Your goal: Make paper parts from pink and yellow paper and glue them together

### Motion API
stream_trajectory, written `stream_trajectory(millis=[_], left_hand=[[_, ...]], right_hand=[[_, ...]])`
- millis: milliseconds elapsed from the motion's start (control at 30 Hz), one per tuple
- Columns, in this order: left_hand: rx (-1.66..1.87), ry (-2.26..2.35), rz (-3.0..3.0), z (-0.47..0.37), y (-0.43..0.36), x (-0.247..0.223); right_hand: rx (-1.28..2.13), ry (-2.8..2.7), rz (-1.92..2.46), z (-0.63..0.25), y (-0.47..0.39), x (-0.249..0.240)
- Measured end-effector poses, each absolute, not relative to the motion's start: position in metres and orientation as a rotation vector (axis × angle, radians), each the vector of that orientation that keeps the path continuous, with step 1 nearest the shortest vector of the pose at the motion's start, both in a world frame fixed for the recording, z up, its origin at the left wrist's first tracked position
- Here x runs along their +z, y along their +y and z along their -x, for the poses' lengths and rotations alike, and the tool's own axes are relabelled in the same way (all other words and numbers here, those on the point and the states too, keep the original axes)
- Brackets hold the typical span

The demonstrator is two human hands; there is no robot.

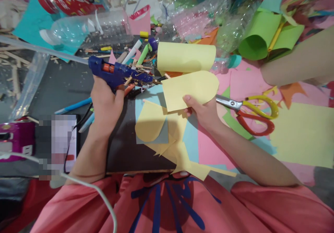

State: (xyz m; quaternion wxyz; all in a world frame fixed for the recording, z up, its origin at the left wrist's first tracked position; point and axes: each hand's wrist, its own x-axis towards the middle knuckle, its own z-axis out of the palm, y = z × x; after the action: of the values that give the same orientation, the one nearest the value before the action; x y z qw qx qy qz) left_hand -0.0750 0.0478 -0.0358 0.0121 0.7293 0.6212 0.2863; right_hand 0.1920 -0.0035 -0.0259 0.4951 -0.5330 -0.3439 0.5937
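Dark flat tabletop (pixel 122 149), crowded with paper scraps. Clear plastic bottle (pixel 91 26) on its side, far left, well apart from both hands. Blue plastic glue gun (pixel 120 72): left hand (pixel 108 99) has fingers wrapped round its handle; trigger pressed or not, can't tell. Metal scissors with red and yellow handles (pixel 235 104) lie beside the right wrist; a careless sweep could snag them. Pale yellow paper roll (pixel 186 57) sits just beyond the held piece; a bump could shift it or smear glue on it. Flat pale yellow paper piece, one end rounded (pixel 190 88): right hand (pixel 205 109) pinches its near edge, thumb on top; loose grip might let it bend. Thin wood slivers (pixel 127 81) clutter the gun's barrel, could drop into glue. Dark narrow nozzle tip (pixel 157 82) at the paper's left corner, contact unclear; probably hot, could burn fingers.
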Motion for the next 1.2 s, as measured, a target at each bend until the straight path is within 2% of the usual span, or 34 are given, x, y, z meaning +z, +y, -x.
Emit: stream_trajectory(millis=[1200], left_hand=[[0.941, 2.065, -1.985, 0.080, 0.053, -0.026]], right_hand=[[1.460, -0.857, 1.244, -0.192, -0.004, -0.026]])
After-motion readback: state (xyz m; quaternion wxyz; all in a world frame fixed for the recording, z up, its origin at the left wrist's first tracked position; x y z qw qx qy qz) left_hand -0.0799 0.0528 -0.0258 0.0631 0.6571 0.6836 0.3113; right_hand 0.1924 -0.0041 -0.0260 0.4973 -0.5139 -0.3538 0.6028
